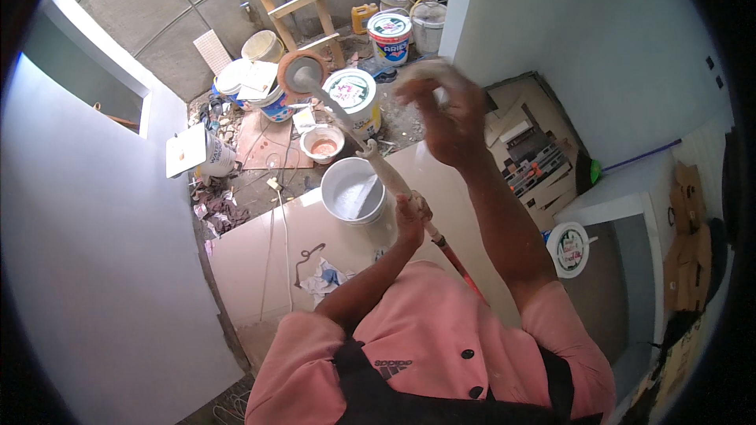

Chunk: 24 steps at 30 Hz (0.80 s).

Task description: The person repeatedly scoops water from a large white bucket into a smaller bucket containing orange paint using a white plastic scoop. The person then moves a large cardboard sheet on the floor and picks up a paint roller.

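Observation:
My left hand point(413, 216) is wrapped round the shaft of a long pole point(394, 181), in front of my chest. Its lower part is red and black, and a round pad point(305, 75) with an orange-brown rim sits at the far end. Raised to the right of the pole and apart from it is my right hand point(449, 110). Motion smears its fingers, so whether they hold anything is unclear. Below the pole stands a white bucket point(329, 208) with whitish contents and a pale flat tool point(366, 195) inside.
Beyond the tiled floor point(260, 267), lidded paint buckets point(354, 93) and a small bowl point(321, 144) stand on rubble. A wooden ladder point(295, 4) leans at the back. Cables and a crumpled rag point(327, 277) lie left; levels point(543, 169) lie right. Walls flank both sides.

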{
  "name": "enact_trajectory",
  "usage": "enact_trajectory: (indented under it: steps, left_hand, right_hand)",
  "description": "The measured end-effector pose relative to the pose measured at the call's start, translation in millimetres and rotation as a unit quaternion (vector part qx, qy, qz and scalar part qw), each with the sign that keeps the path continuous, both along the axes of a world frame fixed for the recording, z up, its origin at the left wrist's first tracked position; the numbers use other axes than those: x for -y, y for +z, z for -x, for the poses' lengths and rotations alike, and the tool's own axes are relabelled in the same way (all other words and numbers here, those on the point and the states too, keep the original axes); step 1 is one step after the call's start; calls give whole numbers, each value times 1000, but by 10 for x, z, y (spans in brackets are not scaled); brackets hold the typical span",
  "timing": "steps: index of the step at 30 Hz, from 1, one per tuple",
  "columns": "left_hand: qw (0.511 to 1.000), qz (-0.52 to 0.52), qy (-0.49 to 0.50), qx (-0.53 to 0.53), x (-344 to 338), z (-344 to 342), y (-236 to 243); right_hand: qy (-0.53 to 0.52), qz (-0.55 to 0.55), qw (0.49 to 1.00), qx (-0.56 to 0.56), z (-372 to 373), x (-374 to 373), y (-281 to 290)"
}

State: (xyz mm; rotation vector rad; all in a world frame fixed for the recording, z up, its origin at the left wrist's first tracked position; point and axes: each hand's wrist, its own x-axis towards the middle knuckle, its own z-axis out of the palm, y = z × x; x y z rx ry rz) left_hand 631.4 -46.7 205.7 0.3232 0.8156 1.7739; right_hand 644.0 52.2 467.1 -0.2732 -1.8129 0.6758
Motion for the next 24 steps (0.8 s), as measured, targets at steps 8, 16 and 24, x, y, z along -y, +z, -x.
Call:
enact_trajectory:
  steps: [8,16,24]
  left_hand:
    - [999,-22,-20,30,48,34,58]
    - [997,33,-8,-69,-85,53,245]
    - [995,61,13,-73,-25,-22,301]
  right_hand:
    - [-161,-50,968,-185,-674,-87,39]
    - [-307,183,867,347,-808,-938,-1004]
    - [-120,101,980,121,-227,-118,-30]
